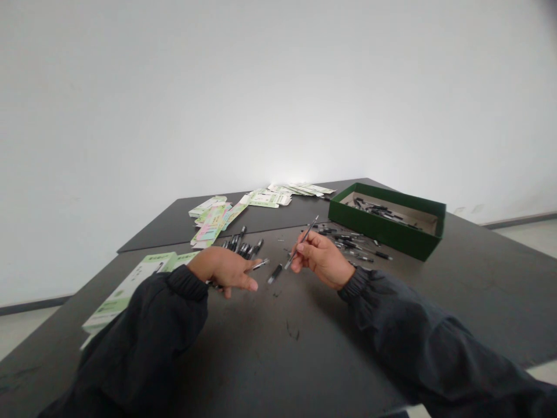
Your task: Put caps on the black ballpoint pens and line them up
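Pens [346,237] lie in and beside the box [378,232], so work looks unfinished; left of it the right hand [322,258] pinches a rod [310,227] and, farther left, the half-curled left hand [230,270] holds a pen [261,264].

One camera, worn on the person's head, gives the only view. It looks forward and gently down across the dark table [304,354]. Read as a clock face, the view has the pale wall [278,87] filling everything from nine through twelve to three, with the table's far edge near the centre. Nearest the lens are the left sleeve [143,325], coming in between seven and eight, and the right sleeve [409,319], coming in around four. The green box [380,232] sits farther out at three. The frame is wide enough to catch floor [26,325] at eight o'clock.
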A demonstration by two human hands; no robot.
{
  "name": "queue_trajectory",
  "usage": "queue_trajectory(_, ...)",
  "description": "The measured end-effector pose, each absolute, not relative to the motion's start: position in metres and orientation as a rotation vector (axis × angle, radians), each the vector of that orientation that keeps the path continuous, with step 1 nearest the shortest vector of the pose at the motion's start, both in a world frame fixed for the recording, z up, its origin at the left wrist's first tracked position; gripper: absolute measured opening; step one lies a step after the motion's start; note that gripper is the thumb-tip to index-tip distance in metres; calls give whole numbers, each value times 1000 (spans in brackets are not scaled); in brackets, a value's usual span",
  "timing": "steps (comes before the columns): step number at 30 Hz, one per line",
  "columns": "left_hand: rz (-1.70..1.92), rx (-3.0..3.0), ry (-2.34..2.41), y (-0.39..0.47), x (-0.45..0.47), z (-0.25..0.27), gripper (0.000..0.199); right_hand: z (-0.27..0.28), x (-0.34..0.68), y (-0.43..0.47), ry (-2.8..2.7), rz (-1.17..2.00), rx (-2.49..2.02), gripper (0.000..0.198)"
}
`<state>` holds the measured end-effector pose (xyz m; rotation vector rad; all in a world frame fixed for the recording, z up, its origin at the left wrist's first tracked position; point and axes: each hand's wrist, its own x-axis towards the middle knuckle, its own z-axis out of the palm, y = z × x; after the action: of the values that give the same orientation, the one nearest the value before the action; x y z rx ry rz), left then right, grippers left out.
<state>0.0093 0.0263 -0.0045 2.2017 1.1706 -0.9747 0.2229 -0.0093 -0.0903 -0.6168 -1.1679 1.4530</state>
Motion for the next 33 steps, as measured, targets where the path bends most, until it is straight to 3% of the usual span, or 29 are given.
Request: queue_trajectory(33,-967,2112,1132,22,19,-15,84,-87,211,-22,-1234,1441,-475,28)
